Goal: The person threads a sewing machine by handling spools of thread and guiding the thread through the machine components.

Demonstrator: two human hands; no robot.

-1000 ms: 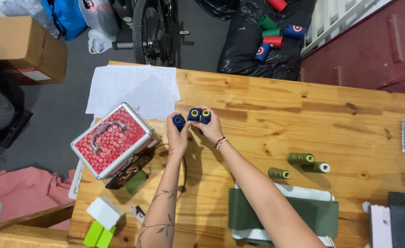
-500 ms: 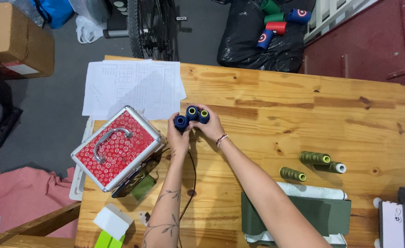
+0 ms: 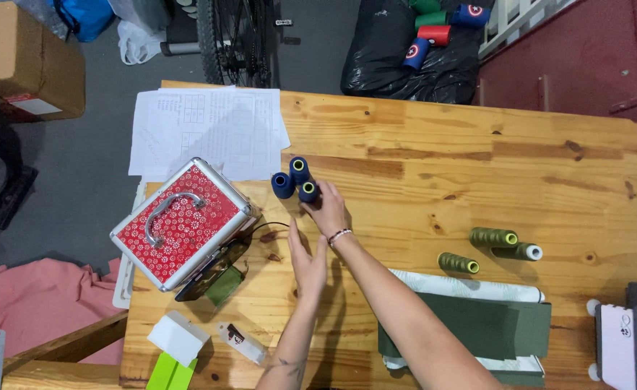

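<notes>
Head view: three dark blue thread cones with yellow-green cores [image 3: 294,180] stand clustered on the pale wooden counter [image 3: 434,166], just right of a red floral metal case [image 3: 181,222]. Right hand [image 3: 327,209] touches the nearest cone, fingers loosely curled. Left hand [image 3: 305,261] hovers nearer, open, holding nothing. Olive thread cones [image 3: 493,237] lie well apart, right.

I am at a big wooden table [image 3: 434,144]. On it lie white paper sheets [image 3: 203,130], a red flowered metal case with a silver handle [image 3: 178,224], three dark blue thread spools [image 3: 295,180], three olive green thread spools [image 3: 488,249], folded green cloth [image 3: 477,325] and a small white box [image 3: 178,338].
</notes>
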